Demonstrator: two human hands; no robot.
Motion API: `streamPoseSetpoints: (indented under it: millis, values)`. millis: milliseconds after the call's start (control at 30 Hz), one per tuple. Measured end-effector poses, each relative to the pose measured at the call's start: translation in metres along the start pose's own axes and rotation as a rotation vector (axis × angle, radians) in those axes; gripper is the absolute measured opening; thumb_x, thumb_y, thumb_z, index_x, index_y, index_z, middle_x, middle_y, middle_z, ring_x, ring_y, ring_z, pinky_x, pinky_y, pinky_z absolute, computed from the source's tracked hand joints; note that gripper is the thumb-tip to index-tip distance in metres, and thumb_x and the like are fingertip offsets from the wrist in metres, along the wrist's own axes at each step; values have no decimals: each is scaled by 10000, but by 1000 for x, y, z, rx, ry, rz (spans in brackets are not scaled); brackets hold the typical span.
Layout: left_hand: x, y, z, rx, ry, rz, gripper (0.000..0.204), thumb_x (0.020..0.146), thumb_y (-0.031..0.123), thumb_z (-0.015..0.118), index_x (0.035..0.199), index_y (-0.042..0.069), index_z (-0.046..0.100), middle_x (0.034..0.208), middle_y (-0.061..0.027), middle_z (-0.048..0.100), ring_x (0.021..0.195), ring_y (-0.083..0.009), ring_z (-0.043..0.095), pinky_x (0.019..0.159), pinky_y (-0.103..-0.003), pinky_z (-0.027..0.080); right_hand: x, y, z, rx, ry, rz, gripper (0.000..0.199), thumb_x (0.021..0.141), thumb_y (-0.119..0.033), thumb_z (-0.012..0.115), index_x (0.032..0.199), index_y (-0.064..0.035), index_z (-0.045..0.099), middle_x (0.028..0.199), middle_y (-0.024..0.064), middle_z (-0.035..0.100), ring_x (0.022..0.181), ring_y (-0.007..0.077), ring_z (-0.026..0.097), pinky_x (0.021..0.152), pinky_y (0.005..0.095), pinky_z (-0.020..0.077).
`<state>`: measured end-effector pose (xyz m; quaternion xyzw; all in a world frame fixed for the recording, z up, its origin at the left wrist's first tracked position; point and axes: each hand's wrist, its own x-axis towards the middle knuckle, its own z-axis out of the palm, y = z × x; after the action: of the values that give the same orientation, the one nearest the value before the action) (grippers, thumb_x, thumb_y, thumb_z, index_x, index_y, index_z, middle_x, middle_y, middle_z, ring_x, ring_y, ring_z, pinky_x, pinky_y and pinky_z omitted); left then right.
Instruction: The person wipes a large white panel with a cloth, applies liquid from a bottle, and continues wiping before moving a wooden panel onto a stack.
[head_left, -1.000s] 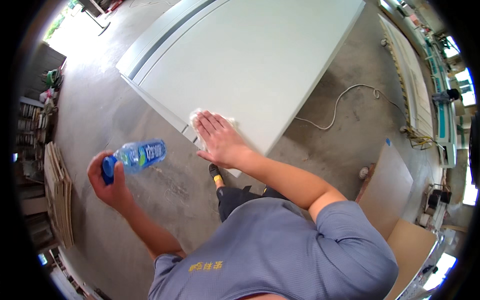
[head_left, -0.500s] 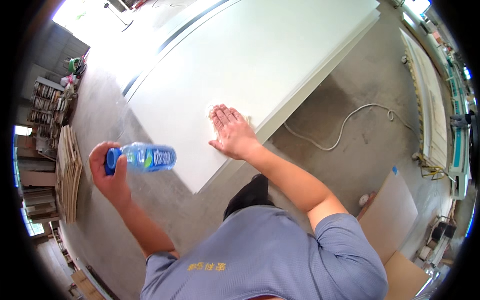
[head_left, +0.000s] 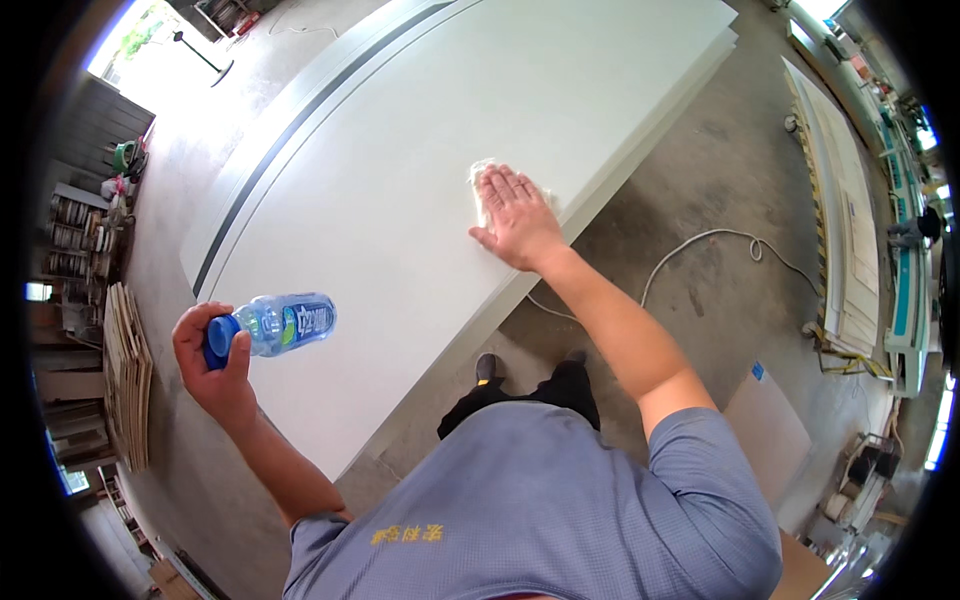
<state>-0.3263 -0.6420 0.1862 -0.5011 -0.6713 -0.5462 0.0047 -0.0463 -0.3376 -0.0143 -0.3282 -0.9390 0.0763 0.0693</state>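
Note:
A large white board (head_left: 420, 180) lies flat in front of me. My right hand (head_left: 515, 218) presses flat on a white cloth (head_left: 482, 178) near the board's right edge, fingers spread. My left hand (head_left: 212, 362) grips a clear plastic water bottle (head_left: 280, 323) by its blue cap end, holding it sideways above the board's near-left part. The bottle has a blue and green label.
A white cable (head_left: 700, 250) snakes over the concrete floor to the right. More white panels (head_left: 845, 220) are stacked at the far right, wooden sheets (head_left: 128, 370) lean at the left, and a brown board (head_left: 770, 440) lies by my right side.
My right hand with the cloth has slid farther along the board, away from its near corner. The left hand still holds the bottle sideways, now over the board's near edge.

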Motion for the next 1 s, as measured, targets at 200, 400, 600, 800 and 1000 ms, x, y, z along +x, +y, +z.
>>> streamPoseSetpoints:
  millis: [200, 400, 600, 800, 1000]
  values:
    - [10, 21, 58, 52, 118, 17, 482, 849, 121, 838, 1244, 7, 586, 1147, -102, 663, 1072, -186, 602, 1001, -333, 466, 55, 118, -13, -60, -30, 31, 858, 1042, -609, 372, 1643, -19, 212, 1726, 145, 201, 1602, 279, 169, 1310, 418, 120]
    - [-14, 64, 96, 121, 316, -88, 464, 865, 138, 828, 1247, 12, 596, 1145, -100, 659, 1090, -192, 600, 1024, -336, 459, 117, 297, -37, -194, -71, 138, 858, 1045, -604, 373, 1646, -18, 194, 1729, 158, 181, 1606, 301, 147, 1304, 430, 119]
    - [-26, 112, 135, 222, 404, -170, 452, 888, 132, 802, 1272, 19, 591, 1176, -103, 647, 1107, -202, 597, 1029, -343, 460, 138, 232, 24, 147, 348, -10, 901, 1003, -577, 496, 1635, -7, 202, 1716, 228, 158, 1596, 403, 106, 1245, 684, 30]
    - [5, 127, 175, 289, 414, -160, 460, 901, 166, 797, 1281, 16, 585, 1199, -102, 651, 1121, -210, 599, 1046, -356, 457, 54, 51, -22, 207, -223, -876, 781, 1014, -619, 425, 1613, -122, 354, 1715, 128, 250, 1592, 380, 170, 1240, 704, 56]
    - [49, 105, 226, 200, 502, -104, 478, 919, 211, 799, 1292, 5, 582, 1224, -128, 660, 1162, -241, 601, 1079, -381, 461, 77, 200, -53, 161, -206, -615, 761, 1025, -582, 432, 1628, -128, 332, 1732, 121, 203, 1607, 334, 142, 1287, 589, 62]
